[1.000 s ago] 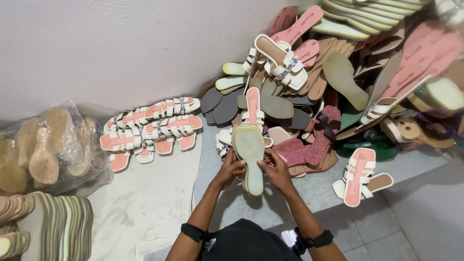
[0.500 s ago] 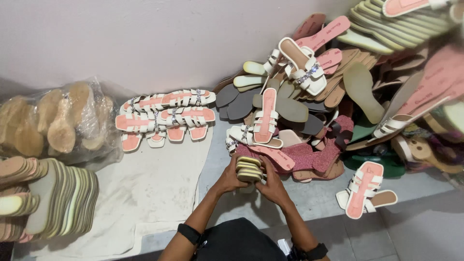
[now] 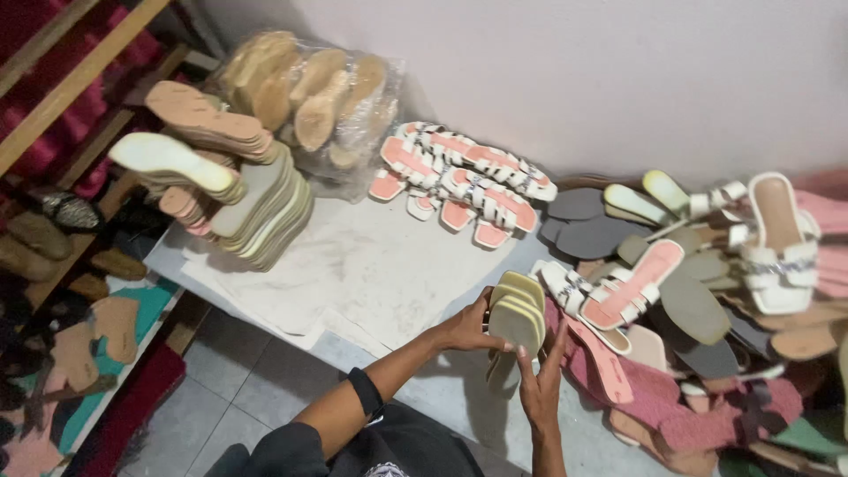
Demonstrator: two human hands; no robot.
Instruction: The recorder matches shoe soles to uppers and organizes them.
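Note:
My left hand (image 3: 468, 329) and my right hand (image 3: 541, 382) hold a small stack of pale yellow-green shoe soles (image 3: 517, 314) upright between them, just above the white work surface (image 3: 371, 265). The left hand grips the stack's left edge, and the right hand's fingers press against its lower right side. A black band sits on my left wrist. Right beside the stack lies a white strappy sandal with a pink insole (image 3: 618, 287).
A big heap of soles and sandals (image 3: 707, 309) fills the right. A row of pink-and-white sandals (image 3: 459, 181) lies by the wall. Fanned stacks of insoles (image 3: 238, 190) and a plastic bag of tan soles (image 3: 300, 93) stand at left. Shelves with shoe parts (image 3: 62, 265) lie beyond.
The view has swung left, bringing the shelves and insole stacks into sight. One long sole held flat a second ago is now a gathered stack held upright in both hands.

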